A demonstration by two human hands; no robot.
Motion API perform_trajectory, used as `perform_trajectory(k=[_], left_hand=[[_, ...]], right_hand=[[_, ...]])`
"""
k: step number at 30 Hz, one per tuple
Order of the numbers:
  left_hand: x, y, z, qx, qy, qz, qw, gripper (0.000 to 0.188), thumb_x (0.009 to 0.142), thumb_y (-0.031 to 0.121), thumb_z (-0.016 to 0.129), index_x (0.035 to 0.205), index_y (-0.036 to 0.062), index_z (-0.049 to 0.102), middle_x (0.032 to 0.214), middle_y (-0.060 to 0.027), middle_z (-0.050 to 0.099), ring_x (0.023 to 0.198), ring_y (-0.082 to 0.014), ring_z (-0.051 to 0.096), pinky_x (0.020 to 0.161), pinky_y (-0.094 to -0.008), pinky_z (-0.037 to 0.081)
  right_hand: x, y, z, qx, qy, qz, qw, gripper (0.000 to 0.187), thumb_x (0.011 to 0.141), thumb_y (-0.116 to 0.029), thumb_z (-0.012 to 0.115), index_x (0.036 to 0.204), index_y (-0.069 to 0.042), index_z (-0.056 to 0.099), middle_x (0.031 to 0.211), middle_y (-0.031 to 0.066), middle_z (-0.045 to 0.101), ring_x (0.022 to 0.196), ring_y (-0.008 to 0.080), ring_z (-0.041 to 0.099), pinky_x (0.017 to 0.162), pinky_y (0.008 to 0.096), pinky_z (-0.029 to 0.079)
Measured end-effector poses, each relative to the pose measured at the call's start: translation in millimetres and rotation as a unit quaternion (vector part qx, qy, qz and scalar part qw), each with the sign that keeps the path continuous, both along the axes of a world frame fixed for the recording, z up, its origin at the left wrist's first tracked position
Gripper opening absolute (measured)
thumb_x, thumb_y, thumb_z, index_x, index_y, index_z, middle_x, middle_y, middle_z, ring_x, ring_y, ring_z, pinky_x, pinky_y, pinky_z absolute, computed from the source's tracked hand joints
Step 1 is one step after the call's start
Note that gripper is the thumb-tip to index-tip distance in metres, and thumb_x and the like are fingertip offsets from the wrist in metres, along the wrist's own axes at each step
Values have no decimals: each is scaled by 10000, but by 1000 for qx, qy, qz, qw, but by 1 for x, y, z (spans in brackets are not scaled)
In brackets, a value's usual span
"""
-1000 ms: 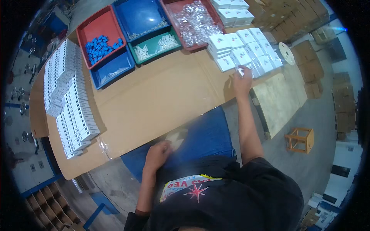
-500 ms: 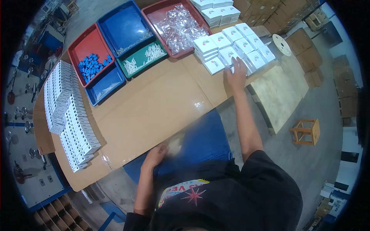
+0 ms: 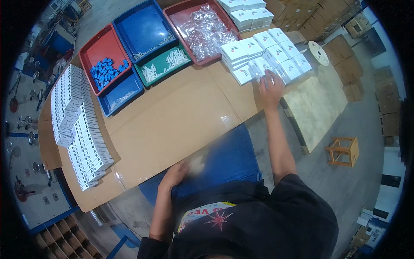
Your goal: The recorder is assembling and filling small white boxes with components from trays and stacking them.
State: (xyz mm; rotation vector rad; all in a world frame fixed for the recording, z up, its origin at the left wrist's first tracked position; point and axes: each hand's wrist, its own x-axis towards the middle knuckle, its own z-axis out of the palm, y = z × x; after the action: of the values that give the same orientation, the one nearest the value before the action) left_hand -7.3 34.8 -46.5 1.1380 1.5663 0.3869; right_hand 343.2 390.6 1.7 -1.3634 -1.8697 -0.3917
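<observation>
At the front of the stacked flat white boxes [image 3: 286,54], my right hand [image 3: 271,88] has its fingers bent over one white box [image 3: 258,67]. The fingers appear closed on the near edge of that box, which lies a little askew against its neighbours. My left hand [image 3: 176,174] is low by the table's near edge, in front of my body. Its fingers are curled, and whatever lies inside them is hidden. A pale blurred patch beside its fingertips is too smeared to make out.
On the cardboard-covered table [image 3: 172,116] stand a red tray [image 3: 92,47] of blue plugs, a green tray [image 3: 161,73] of white plugs, blue trays [image 3: 140,26] with thin pieces, and a dark red tray [image 3: 177,17] of clear bags. Rows of small white boxes [image 3: 84,134] fill the left end.
My right hand has shifted slightly right and nearer, its fingers more bent, and the front box under it sits differently. My left hand has hardly moved. The whole view has shifted slightly.
</observation>
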Motion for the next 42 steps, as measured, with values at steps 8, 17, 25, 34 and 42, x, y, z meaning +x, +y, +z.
perform_trajectory(k=[8, 17, 25, 34, 42], left_hand=[[36, 27, 85, 88, -162, 65, 981, 363, 1074, 251, 559, 1349, 17, 596, 1188, -73, 686, 1077, -129, 618, 943, -275, 494], [56, 96, 134, 131, -411, 408, 805, 634, 1097, 522, 351, 1636, 252, 153, 1440, -149, 456, 1193, -278, 578, 988, -401, 517], [44, 67, 123, 137, -529, 428, 720, 595, 1096, 492, 366, 1567, 129, 344, 1316, -76, 565, 1180, -186, 580, 990, -387, 507], [39, 48, 121, 106, -571, 438, 686, 540, 1072, 461, 441, 1480, 109, 483, 1271, -61, 613, 1152, -180, 617, 949, -372, 526], [39, 43, 122, 68, -578, 445, 681, 475, 1052, 457, 503, 1378, 115, 554, 1162, -42, 658, 1072, -171, 657, 879, -339, 552]], right_hand=[[-68, -92, 34, -36, 99, 177, 978, 384, 848, -103, 763, 1223, -36, 710, 1188, 110, 704, 1056, 298, 647, 937, 434, 473], [-157, -177, 70, -92, 179, 416, 887, 417, 776, -113, 833, 1165, -10, 723, 1169, 107, 733, 956, 237, 678, 838, 369, 434], [-181, -208, 69, -161, 165, 515, 825, 450, 698, -156, 905, 1103, -63, 731, 1149, 96, 706, 950, 255, 665, 810, 374, 467], [-198, -206, 75, -276, 170, 599, 732, 523, 682, -175, 927, 1141, -85, 691, 1341, 169, 605, 1303, 388, 572, 1067, 454, 497], [-196, -200, 81, -207, 113, 618, 750, 463, 667, -213, 924, 1071, -120, 718, 1295, 143, 619, 1289, 373, 571, 1096, 525, 464]])
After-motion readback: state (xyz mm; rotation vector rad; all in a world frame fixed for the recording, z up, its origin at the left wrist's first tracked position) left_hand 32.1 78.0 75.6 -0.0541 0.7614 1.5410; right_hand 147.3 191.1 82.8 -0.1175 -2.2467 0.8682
